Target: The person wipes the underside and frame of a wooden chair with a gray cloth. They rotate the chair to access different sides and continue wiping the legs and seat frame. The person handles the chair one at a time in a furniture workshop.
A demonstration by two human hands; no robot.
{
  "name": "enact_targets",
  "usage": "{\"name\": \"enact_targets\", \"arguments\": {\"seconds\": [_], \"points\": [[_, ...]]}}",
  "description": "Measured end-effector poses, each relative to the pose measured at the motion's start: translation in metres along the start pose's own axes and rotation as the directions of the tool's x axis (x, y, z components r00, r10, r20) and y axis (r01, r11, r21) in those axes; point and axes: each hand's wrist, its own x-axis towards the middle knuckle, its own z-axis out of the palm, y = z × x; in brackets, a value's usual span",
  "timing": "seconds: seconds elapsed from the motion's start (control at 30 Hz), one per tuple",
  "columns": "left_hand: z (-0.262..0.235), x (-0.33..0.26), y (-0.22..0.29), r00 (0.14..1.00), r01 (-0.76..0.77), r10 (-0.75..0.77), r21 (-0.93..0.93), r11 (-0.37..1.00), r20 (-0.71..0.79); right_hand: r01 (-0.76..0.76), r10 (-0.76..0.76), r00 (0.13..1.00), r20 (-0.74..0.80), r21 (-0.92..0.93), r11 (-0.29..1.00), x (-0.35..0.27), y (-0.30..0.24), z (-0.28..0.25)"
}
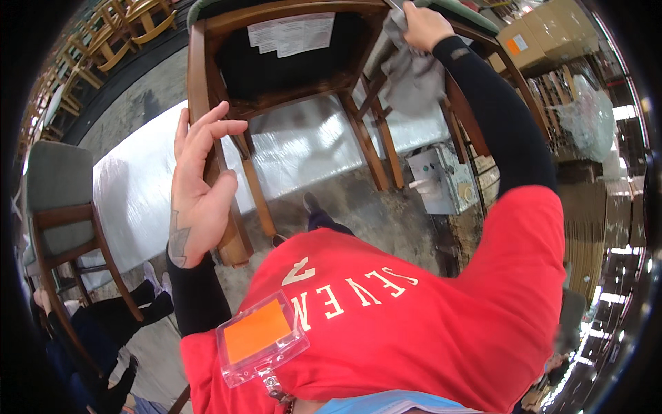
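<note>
The wooden chair [289,72] shows me its underside near twelve o'clock, at a film-covered counter [138,183] over concrete floor [389,224]; cartons [552,33] sit at two. At nine, the left grip [200,183] spreads loosely by a chair leg [234,238], contact unclear; at one, the right grip [425,26] clutches grey cloth [414,77].

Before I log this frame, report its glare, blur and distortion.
In the head view, glare whitens patches of the silvery sheeting; the grey cloth in the right hand looks motion-blurred, the left hand fairly sharp; the chair seat's black underside reads very dark. Also in the head view, fisheye distortion bends edges toward a black rim.
</note>
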Motion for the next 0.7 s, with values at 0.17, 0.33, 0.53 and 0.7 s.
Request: {"name": "enact_targets", "arguments": {"seconds": [0.17,0.33,0.53,0.7], "points": [[-0.002,0.001,0.005,0.997,0.057,-0.059,-0.030,0.998,-0.051,-0.221,0.282,0.800,-0.529,0.176,0.959,0.074,-0.071,0.045],[0.004,0.003,0.008,0.985,0.139,-0.141,-0.033,0.990,-0.095,0.012,0.408,0.676,-0.614,0.563,0.826,0.019,-0.168,0.149],[0.001,0.001,0.023,0.971,0.184,-0.200,-0.128,0.975,-0.131,-0.339,0.554,0.830,-0.064,0.730,0.593,-0.010,-0.269,0.280],[0.006,0.003,0.023,0.949,0.274,-0.270,-0.002,0.962,-0.161,0.137,-0.063,0.991,-0.121,0.846,0.515,-0.048,-0.417,0.231]]}}
